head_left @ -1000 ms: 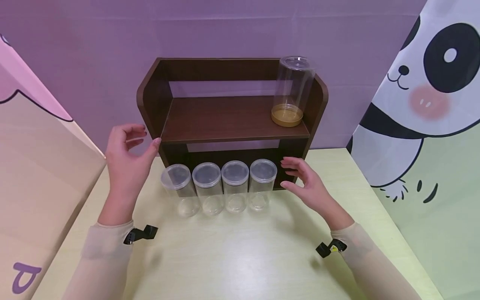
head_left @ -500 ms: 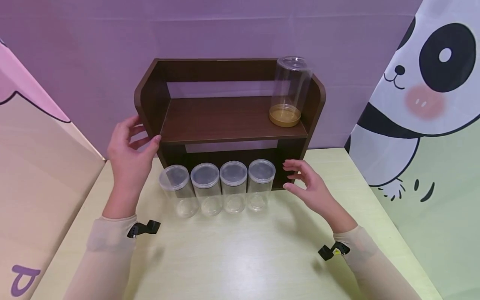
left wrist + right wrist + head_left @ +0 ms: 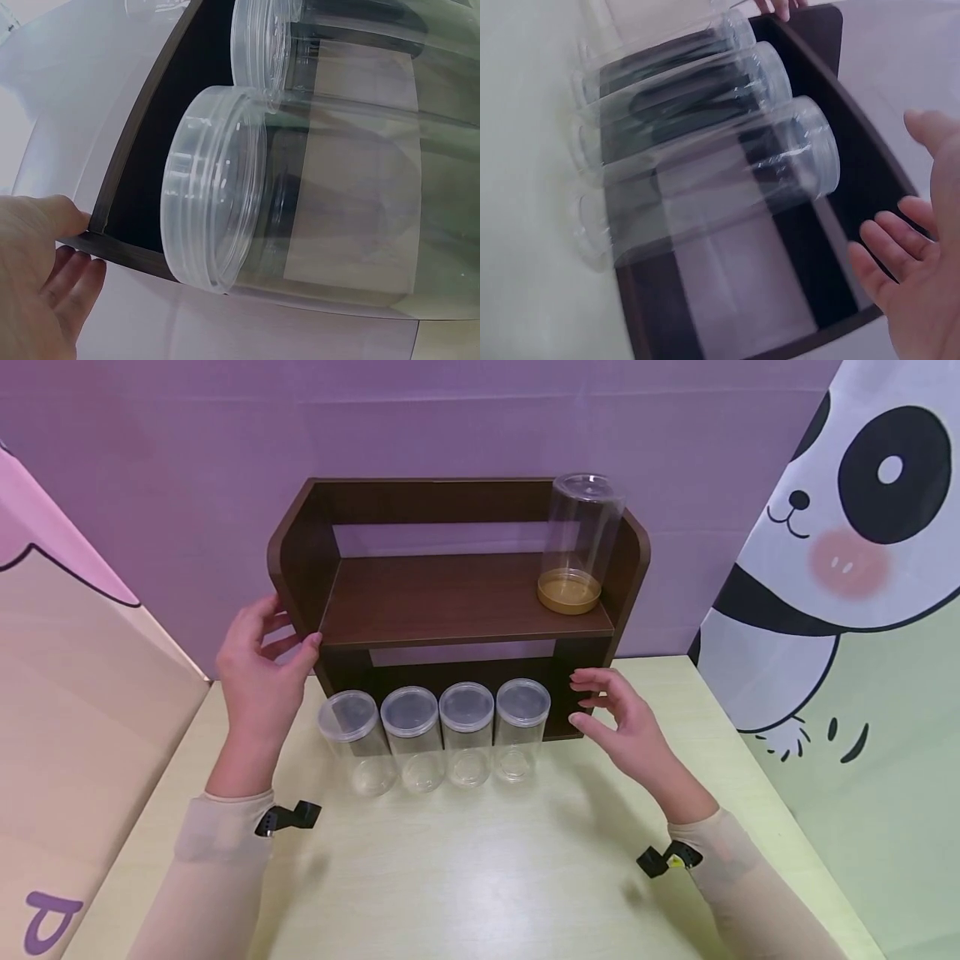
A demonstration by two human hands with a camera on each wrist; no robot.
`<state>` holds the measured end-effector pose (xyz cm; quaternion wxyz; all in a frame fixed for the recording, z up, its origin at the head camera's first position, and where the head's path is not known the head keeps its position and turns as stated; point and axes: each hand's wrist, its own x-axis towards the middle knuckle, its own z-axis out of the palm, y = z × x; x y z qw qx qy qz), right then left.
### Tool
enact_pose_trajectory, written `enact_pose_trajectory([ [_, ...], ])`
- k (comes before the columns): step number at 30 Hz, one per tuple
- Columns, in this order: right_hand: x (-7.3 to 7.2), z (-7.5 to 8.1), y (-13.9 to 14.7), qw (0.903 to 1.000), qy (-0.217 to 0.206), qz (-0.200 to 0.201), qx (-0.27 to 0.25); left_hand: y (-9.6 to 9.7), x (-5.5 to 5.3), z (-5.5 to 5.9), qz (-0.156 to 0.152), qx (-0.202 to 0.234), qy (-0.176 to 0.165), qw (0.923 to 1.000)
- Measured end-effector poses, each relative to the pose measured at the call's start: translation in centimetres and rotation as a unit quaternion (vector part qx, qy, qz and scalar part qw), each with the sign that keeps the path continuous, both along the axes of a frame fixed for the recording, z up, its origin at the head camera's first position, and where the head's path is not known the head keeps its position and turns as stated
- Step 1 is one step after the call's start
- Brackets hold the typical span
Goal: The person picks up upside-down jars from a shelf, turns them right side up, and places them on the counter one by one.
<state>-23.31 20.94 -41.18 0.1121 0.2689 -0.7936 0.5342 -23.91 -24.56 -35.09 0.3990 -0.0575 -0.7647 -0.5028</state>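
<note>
A dark brown two-tier shelf [image 3: 450, 602] stands upright on the table. My left hand [image 3: 262, 685] grips its left side panel, thumb at the front edge by the middle board and fingers round the outside, as the left wrist view also shows. My right hand [image 3: 622, 731] is beside the shelf's lower right side, fingers loosely bent and apart, holding nothing. In the right wrist view, a gap shows between that hand [image 3: 922, 255] and the shelf's edge. Several clear jars with translucent lids, such as the rightmost jar [image 3: 522, 718], stand in a row before the lower tier.
On the upper tier, at the right end, a tall clear jar [image 3: 585, 527] stands upside down on its gold-brown lid [image 3: 569, 593]. The pale table [image 3: 465, 877] extends in front. A purple cloth [image 3: 450, 418] hangs behind, and a panda-printed panel [image 3: 825, 610] stands at the right.
My left hand has closed in on the shelf's left panel and taken hold of it. The right hand has shifted slightly to the right. The jars stand as before.
</note>
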Motion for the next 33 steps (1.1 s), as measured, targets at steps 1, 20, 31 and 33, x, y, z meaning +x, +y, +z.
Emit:
enact_pose_trajectory([
  [1, 0.0, 0.3, -0.2, 0.9999, 0.013, -0.004, -0.005, 0.0, 0.0, 0.0, 0.001, -0.002, 0.000, 1.0000],
  [20, -2.9, 7.5, -5.7, 0.9461, 0.261, -0.192, 0.008, 0.1, 0.0, -0.3, 0.014, -0.022, -0.010, 0.9996],
  [31, -4.9, 8.5, -8.5, 0.9311, 0.240, -0.274, 0.017, 0.1, 0.1, -0.4, 0.018, -0.030, -0.015, 0.9993],
  [33, -5.1, 8.6, -8.7, 0.9343, 0.224, -0.277, 0.012, 0.1, 0.2, -0.4, 0.020, -0.033, -0.017, 0.9991],
])
